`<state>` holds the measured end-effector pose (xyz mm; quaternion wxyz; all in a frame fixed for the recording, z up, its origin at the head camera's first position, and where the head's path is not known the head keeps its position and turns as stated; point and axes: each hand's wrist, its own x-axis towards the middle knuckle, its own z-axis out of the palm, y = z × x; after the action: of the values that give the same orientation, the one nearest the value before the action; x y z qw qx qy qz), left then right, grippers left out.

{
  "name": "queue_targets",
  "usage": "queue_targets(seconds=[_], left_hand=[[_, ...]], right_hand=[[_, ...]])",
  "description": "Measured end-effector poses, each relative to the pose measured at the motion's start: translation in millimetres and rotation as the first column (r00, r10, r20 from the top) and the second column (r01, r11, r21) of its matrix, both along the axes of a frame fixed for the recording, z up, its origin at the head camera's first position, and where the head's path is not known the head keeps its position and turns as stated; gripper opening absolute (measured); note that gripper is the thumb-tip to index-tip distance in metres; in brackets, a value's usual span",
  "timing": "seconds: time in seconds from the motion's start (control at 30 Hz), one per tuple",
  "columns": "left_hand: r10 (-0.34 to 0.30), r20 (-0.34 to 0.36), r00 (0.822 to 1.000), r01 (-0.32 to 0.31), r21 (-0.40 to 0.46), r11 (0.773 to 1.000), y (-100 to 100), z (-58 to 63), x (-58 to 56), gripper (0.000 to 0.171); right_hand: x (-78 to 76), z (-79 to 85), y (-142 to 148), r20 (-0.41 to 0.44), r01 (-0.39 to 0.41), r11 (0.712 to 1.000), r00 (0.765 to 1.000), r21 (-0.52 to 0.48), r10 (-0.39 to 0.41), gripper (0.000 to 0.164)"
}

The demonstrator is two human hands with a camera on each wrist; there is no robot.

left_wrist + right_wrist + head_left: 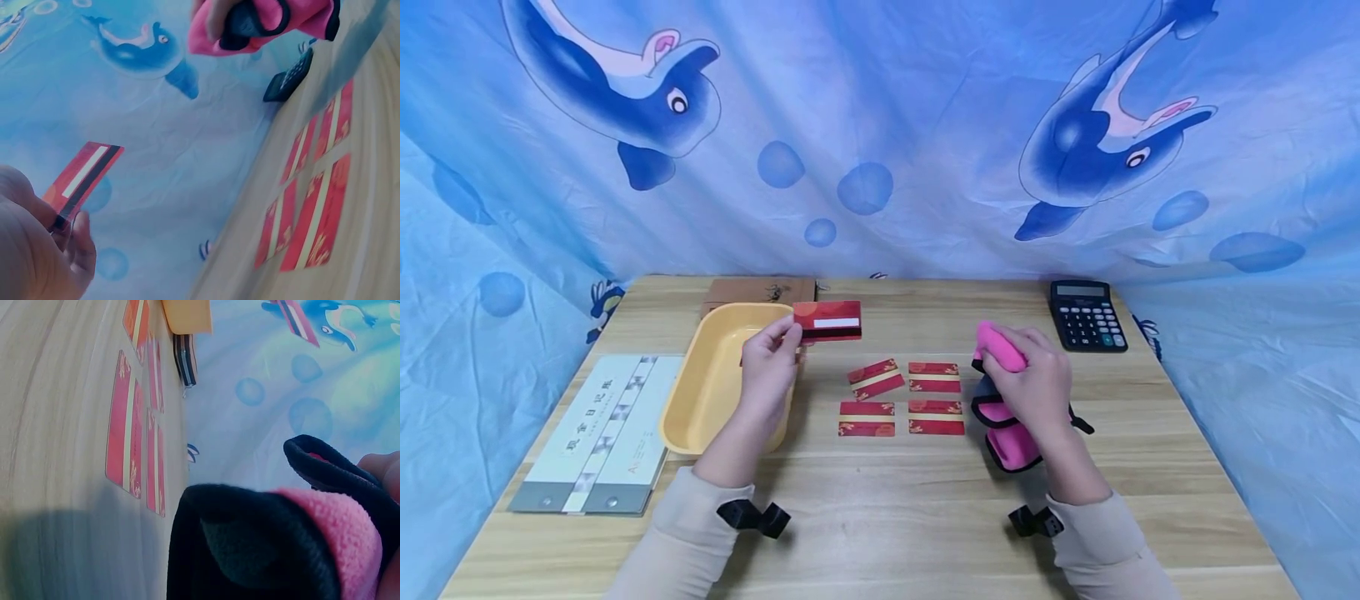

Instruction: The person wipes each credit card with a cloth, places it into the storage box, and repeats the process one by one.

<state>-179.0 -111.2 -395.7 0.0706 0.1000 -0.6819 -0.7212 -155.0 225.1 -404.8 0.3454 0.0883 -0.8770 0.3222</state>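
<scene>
Thumb and fingers of my left hand (767,358) pinch a red card (827,321) by its left end, above the table by the yellow tub. A white strip and a dark stripe show on the card, also visible in the left wrist view. In my right hand (1036,379) I grip a pink fleece cloth (1003,348) with black edging, bunched up so its full shape is hidden; its lower folds hang towards the table. Several red cards with a pale band (936,417) lie between the hands in two rows, the upper left one tilted.
The yellow tub (700,408) stands at the left, with a brown case (760,290) behind it. A pale ledger book (602,433) lies at the far left. A black calculator (1087,315) rests at the back right. A blue curtain (925,233) hangs behind the table.
</scene>
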Motion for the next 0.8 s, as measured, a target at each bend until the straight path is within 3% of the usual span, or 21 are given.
queue_targets(seconds=[0.1, 0.37, 0.63, 0.8], left_hand=[[0.042, -0.026, 0.999, -0.043, -0.019, 0.999, -11.9, 1.1, -2.1, 0.025], [0.071, -0.026, 0.997, -0.072, -0.030, 0.997, -46.8, 2.6, -11.8, 0.031], [0.140, 0.009, 0.990, -0.139, -0.054, 0.989, -77.2, -8.2, -22.5, 0.032], [0.137, 0.046, 0.990, -0.134, -0.056, 0.989, -91.9, -14.4, -27.8, 0.035]], right_hand=[[-0.3, -1.6, 0.7, 0.005, 0.001, 1.000, 1.000, -0.004, -0.001, 0.036], [-0.7, -4.4, 1.8, 0.021, 0.009, 1.000, 1.000, -0.011, -0.009, 0.037], [-1.0, -5.5, 0.5, 0.038, 0.009, 1.000, 0.999, -0.021, -0.008, 0.037], [-1.0, -6.9, -0.1, 0.050, 0.009, 1.000, 0.999, -0.027, -0.007, 0.038]])
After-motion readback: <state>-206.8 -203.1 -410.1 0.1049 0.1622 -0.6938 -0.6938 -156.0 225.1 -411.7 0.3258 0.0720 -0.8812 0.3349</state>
